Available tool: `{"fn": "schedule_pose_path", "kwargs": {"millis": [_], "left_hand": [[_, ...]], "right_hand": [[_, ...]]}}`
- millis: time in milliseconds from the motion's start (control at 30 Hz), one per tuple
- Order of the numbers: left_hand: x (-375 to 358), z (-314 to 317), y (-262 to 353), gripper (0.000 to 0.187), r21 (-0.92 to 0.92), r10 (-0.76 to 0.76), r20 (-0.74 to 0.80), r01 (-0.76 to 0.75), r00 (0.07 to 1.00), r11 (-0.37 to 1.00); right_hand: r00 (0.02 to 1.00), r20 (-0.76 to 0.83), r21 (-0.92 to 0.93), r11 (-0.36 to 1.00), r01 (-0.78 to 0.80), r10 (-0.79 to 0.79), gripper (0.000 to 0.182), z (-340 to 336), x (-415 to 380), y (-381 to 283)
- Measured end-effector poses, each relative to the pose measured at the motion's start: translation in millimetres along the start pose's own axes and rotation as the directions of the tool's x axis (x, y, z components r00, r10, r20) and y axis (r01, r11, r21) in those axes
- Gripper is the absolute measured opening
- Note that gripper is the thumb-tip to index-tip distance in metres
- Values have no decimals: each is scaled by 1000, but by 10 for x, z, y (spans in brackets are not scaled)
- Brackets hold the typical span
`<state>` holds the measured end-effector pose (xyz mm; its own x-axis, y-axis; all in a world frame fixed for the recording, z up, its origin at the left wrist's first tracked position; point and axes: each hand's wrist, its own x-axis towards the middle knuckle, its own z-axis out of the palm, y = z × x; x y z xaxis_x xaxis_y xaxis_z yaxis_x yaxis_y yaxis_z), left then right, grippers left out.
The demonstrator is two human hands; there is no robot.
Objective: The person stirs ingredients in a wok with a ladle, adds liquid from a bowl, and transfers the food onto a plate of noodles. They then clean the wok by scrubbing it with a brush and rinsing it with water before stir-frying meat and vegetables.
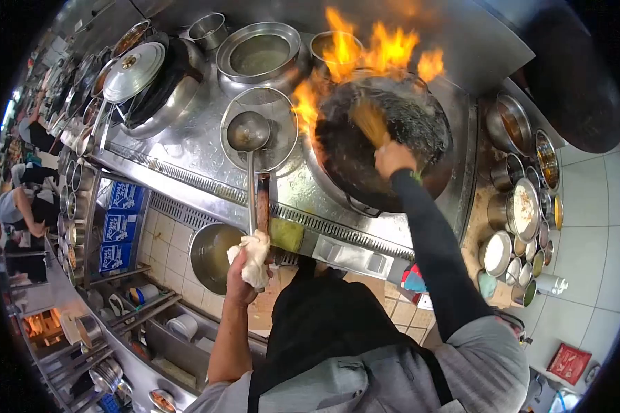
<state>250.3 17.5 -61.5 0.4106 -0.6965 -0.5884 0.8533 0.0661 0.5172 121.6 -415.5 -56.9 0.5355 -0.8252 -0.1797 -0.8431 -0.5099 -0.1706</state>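
My right hand (395, 160) is closed round a straw-coloured brush (370, 122), its bristles down in a large dark wok (420, 138). Liquid swirls in the wok, and orange flames (390, 49) rise along its far and left edges. Bunched in my left hand (239, 281) is a white cloth (253, 259), beside the lower end of a wooden handle (263, 199). A metal ladle (249, 131) rests over a round mesh strainer (277, 138), left of the wok. Its long handle reaches down towards the cloth.
Metal pots (258, 55) stand behind the strainer. A lidded pan (133, 72) is at the back left. Bowls of ingredients (523, 210) line the right side. A pot (217, 256) sits below the stove edge, near a green cloth (286, 235). Other people (14, 206) are at far left.
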Motion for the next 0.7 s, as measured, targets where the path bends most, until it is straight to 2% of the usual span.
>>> {"fn": "schedule_pose_path", "kwargs": {"millis": [33, 100, 167, 200, 233, 267, 300, 333, 367, 400, 433, 467, 533, 567, 600, 633, 667, 700], "left_hand": [[9, -18, -13, 54, -2, 7, 39, -7, 999, 1000], [-56, 211, -41, 59, -13, 4, 46, -4, 999, 1000], [-30, 191, -141, 67, -68, 2, 94, 4, 996, 998], [-32, 216, -179, 66, -75, 1, 118, 7, 993, 997], [-30, 276, -206, 65, -6, 13, 81, -12, 997, 1000], [-52, 315, -216, 63, 70, 19, 45, -22, 999, 997], [-27, 257, -274, 58, 37, -6, 47, 4, 999, 999], [-2, 232, -311, 58, 43, -7, 47, 5, 999, 999], [17, 216, -341, 55, 111, -39, 12, 38, 999, 993], [35, 203, -366, 52, 175, -67, -23, 70, 997, 982], [45, 211, -414, 41, 155, -43, -80, 56, 996, 986], [53, 201, -458, 41, 157, -48, -69, 59, 996, 986], [115, 181, -555, 39, 185, 49, -130, -24, 990, 982], [138, 140, -595, 37, 201, 69, -117, -45, 991, 979], [117, 164, -588, 37, 193, 72, -117, -48, 990, 980], [92, 231, -563, 36, 222, 96, -121, -68, 988, 973], [80, 268, -547, 35, 255, 121, -127, -86, 985, 963], [80, 253, -560, 35, 264, 144, -118, -109, 983, 958]], "right_hand": [[999, 37, 64, 998, 24, -27, 35, -64, -278, -15], [975, 161, 74, 987, 140, -151, 45, -255, -817, 162], [940, 316, -45, 987, 153, -131, 59, -583, -1108, 486], [928, 354, -187, 963, 192, -116, 59, -705, -1070, 644], [926, 355, -175, 964, 200, -128, 50, -729, -851, 757], [908, 400, -239, 942, 236, -126, 44, -558, -440, 828], [889, 442, -300, 914, 273, -121, 39, -426, -7, 861], [962, 272, -203, 976, 74, -16, 37, -463, 269, 656], [987, 110, -70, 991, -111, 118, 34, -474, 434, 329], [979, 109, -95, 982, -164, 174, 35, -471, 471, 87], [950, 37, -93, 948, -305, 309, 33, -387, 339, -164], [980, 7, 11, 980, -198, 198, 31, -315, 102, -173], [995, 62, 22, 996, 82, -83, 42, 159, -242, 166], [986, 106, 130, 985, 115, -129, 49, -73, -645, 162], [973, 131, 141, 975, 170, -188, 57, -203, -907, 269], [959, 183, 128, 973, 193, -214, 56, -366, -1050, 360], [950, 50, 34, 951, 306, -308, 47, -183, -1019, 653], [911, 230, -50, 931, 361, -341, 42, -345, -823, 549]]}}
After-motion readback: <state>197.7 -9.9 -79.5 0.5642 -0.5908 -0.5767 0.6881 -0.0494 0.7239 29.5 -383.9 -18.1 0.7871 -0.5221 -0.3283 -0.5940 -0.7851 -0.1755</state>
